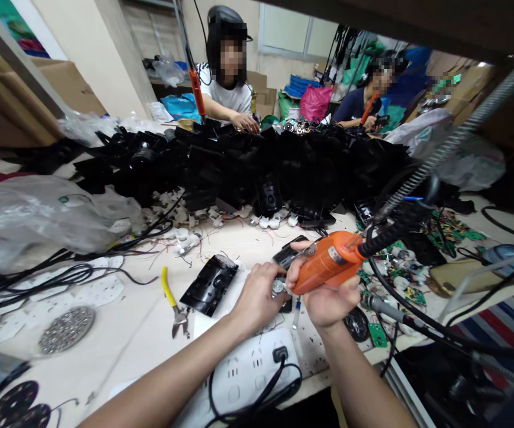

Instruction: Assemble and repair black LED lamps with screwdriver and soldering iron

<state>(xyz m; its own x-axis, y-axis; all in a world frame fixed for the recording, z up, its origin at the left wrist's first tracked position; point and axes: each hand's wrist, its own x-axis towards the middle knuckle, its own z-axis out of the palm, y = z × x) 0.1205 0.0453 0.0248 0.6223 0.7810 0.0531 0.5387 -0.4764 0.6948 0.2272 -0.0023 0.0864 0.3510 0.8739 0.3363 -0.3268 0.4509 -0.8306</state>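
Note:
My right hand [330, 300] is wrapped round an orange electric screwdriver [323, 261], whose body points left toward my other hand. My left hand [259, 291] has its fingers curled round a small pale, roundish part [278, 288] close to the screwdriver's front end; the driver's tip is hidden behind the fingers. Left of that hand lies a black plastic housing [211, 284]. A second black housing [290, 252] sits just beyond the fingers. Below the hands are a small blue-handled screwdriver [297, 313] and a white power strip [243, 371] with a black plug in it.
Yellow-handled cutters [172, 300] and a heap of screws [66, 330] lie on the left. Black plastic parts [221, 160] are piled across the back, before two people. Circuit boards [412, 279] cover the right. A coiled spring [462, 131] and cable hang above my right hand.

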